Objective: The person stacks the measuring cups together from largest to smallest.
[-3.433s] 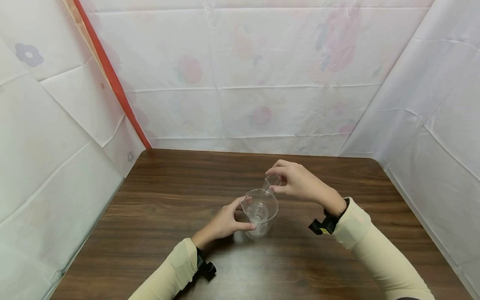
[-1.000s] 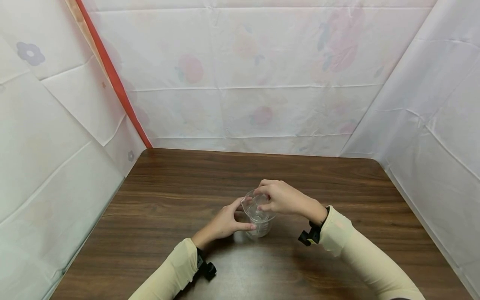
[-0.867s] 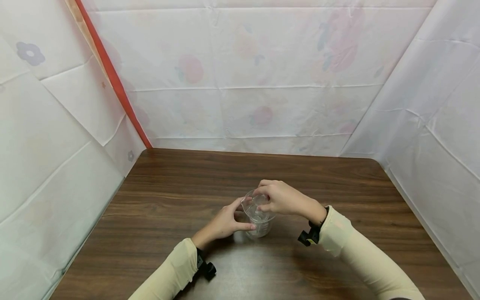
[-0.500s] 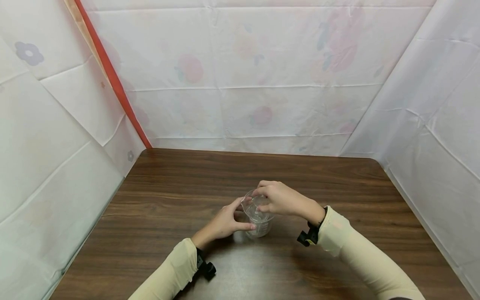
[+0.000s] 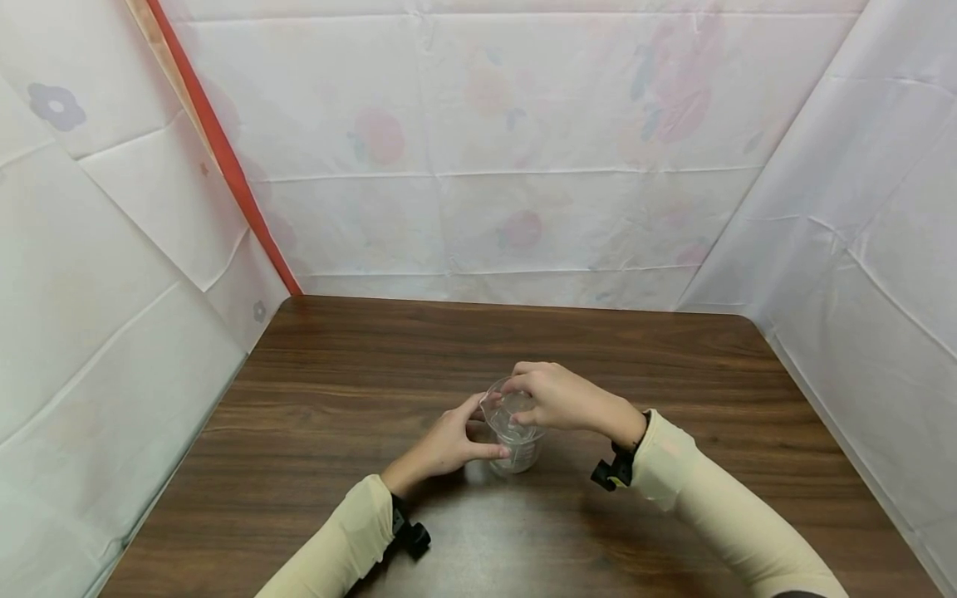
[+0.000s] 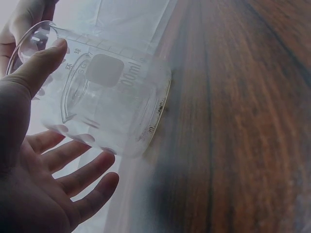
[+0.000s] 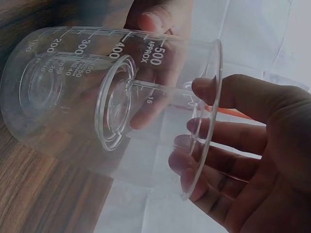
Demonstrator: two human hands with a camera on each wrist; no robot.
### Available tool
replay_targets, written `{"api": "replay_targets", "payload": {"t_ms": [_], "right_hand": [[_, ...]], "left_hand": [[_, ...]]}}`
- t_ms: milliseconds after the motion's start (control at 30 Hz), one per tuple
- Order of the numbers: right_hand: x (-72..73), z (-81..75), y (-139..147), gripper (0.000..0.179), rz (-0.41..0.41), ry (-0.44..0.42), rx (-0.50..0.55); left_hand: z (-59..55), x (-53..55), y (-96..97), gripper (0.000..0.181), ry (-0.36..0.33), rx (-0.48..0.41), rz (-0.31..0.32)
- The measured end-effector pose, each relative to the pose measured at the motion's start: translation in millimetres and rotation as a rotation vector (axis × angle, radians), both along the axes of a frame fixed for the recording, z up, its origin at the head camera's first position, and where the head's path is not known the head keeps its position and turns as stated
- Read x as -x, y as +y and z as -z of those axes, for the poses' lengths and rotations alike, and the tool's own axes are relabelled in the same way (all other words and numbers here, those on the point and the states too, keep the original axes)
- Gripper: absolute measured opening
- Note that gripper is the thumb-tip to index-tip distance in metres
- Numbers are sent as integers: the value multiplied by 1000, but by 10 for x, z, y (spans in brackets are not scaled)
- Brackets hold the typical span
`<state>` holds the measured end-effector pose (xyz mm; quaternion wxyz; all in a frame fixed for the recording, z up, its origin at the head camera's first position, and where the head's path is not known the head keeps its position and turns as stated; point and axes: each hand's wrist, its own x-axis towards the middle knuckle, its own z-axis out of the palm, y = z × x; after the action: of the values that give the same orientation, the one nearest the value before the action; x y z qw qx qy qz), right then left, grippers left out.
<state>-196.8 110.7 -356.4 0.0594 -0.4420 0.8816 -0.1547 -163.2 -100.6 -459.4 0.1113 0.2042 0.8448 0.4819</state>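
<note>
Gripping the large beaker [image 5: 514,440], left hand [image 5: 447,446]; right hand's [image 5: 557,399] fingers [image 7: 214,133] seemingly pinch nested beakers [image 7: 114,109].

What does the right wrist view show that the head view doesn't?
Only the right wrist view: a smaller beaker nested inside the big beaker, a still smaller piece inside that, the printed scale up to 500 APPROX, and right fingertips at the rim.

Only the head view: the whole table, both sleeves, the wrist straps, the white sheeting with its red strip, and the beaker standing upright mid-table.

Both: the left hand holding the beaker's side and the right hand over its mouth.
</note>
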Motion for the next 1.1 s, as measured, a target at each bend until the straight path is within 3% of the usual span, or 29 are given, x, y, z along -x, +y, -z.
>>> {"api": "replay_targets", "payload": {"t_ms": [267, 1100], "right_hand": [[-13, 13, -14, 35, -7, -26, -38], [-26, 107, -111, 38, -31, -12, -123]], "left_hand": [[-2, 5, 2, 91, -16, 27, -14], [9, 0, -8, 90, -22, 33, -7]]}}
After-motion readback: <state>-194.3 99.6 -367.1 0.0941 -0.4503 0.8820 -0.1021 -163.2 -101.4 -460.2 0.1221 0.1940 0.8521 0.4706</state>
